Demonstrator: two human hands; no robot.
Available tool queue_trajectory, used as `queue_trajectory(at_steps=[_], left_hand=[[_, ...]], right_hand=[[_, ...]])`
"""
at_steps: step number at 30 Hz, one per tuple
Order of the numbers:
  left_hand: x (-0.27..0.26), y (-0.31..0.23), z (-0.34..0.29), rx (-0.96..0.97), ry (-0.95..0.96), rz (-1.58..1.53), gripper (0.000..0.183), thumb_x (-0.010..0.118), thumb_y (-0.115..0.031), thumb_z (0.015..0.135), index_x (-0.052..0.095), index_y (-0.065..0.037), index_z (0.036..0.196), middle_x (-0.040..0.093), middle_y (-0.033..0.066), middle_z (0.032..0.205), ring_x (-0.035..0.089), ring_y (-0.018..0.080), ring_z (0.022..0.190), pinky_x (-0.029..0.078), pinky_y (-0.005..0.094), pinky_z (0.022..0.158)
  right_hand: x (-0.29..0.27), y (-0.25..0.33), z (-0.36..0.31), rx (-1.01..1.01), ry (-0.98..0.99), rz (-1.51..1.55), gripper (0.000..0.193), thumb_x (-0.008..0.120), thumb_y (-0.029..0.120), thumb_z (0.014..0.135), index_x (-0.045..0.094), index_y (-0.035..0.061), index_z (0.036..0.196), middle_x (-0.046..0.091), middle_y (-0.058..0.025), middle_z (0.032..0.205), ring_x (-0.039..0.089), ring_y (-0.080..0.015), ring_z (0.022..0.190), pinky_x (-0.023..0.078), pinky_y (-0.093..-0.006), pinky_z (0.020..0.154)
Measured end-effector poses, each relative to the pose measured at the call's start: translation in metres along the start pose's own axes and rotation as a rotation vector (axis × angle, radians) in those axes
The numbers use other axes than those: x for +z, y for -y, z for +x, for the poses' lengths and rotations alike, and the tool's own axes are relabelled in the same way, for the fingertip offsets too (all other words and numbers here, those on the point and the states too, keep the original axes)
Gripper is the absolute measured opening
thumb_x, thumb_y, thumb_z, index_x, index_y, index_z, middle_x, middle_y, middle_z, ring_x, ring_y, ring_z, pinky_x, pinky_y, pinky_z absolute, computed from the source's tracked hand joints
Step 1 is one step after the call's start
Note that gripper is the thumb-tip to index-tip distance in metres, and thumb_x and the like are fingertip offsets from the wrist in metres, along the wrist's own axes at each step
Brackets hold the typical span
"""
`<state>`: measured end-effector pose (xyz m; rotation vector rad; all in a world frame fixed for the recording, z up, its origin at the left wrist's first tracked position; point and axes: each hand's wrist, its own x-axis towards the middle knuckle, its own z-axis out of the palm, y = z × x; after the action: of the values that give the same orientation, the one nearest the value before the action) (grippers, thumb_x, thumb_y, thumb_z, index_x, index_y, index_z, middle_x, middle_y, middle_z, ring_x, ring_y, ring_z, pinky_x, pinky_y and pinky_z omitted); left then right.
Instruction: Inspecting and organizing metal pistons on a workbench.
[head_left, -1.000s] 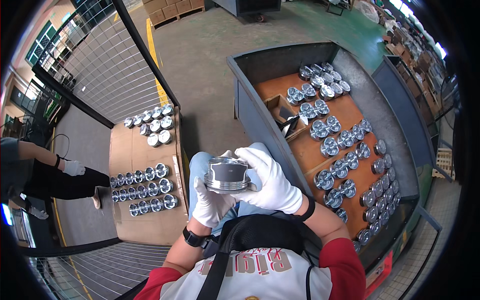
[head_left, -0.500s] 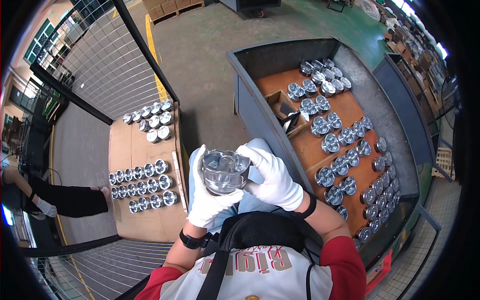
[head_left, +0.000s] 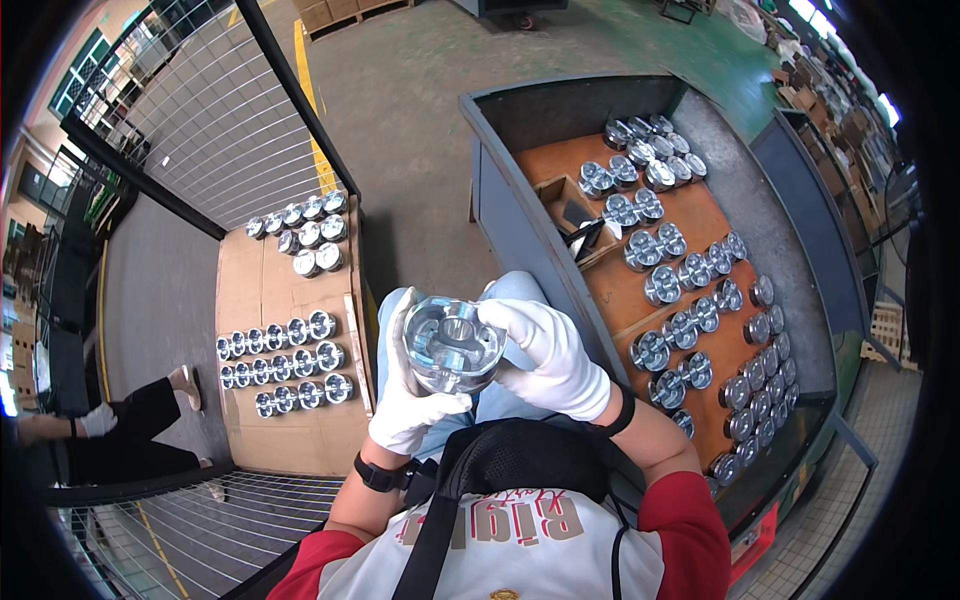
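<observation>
Between my hands, above my lap, is a shiny metal piston [head_left: 455,345], tilted so that its hollow underside faces me. My left hand [head_left: 408,385], in a white glove, wraps round its left side and bottom. My right hand [head_left: 548,358], also gloved in white, grips its right edge with thumb and fingers. To my left, rows of similar pistons [head_left: 302,362] stand on a cardboard-covered surface [head_left: 290,435]. On my right, a grey metal bin [head_left: 530,240] with a brown lining holds many more pistons [head_left: 697,270], some in pairs and some packed in rows.
Inside the bin's near side sits a small wooden box [head_left: 572,215] with a dark tool across it. Black-framed wire mesh [head_left: 190,110] borders the cardboard surface. Another person's dark-trousered legs [head_left: 150,415] are beyond it at far left. Stacked cartons [head_left: 335,12] stand at the back.
The piston has turned in my hands: its side wall faced me before, and now its open underside does. At far left the other person's legs have shifted, with a foot now forward.
</observation>
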<state>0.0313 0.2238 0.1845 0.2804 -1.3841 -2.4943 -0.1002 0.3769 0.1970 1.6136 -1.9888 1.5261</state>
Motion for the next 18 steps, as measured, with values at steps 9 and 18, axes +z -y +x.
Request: queue_trajectory(at_steps=[9,18], left_hand=[[0.003,-0.001,-0.003,-0.114,0.018,-0.624,0.122,0.072,0.021,0.054,0.02,-0.031,0.152,0.032,0.0133,0.15,0.045,0.0427,0.131,0.053,0.0679,0.086],[0.007,0.004,-0.001,-0.043,0.104,-0.67,0.112,0.083,0.007,0.061,0.027,-0.032,0.149,0.03,0.0079,0.15,0.049,0.0418,0.126,0.058,0.0628,0.083]], right_hand=[[0.0,0.011,0.0,-0.064,0.097,0.035,0.095,0.087,0.035,0.067,0.04,0.0066,0.144,0.057,-0.0176,0.125,0.055,-0.0361,0.113,0.045,-0.0454,0.097],[-0.002,0.016,0.004,-0.103,0.107,0.085,0.096,0.086,0.037,0.067,0.038,0.0046,0.145,0.058,-0.016,0.128,0.056,-0.0366,0.114,0.045,-0.0454,0.097]])
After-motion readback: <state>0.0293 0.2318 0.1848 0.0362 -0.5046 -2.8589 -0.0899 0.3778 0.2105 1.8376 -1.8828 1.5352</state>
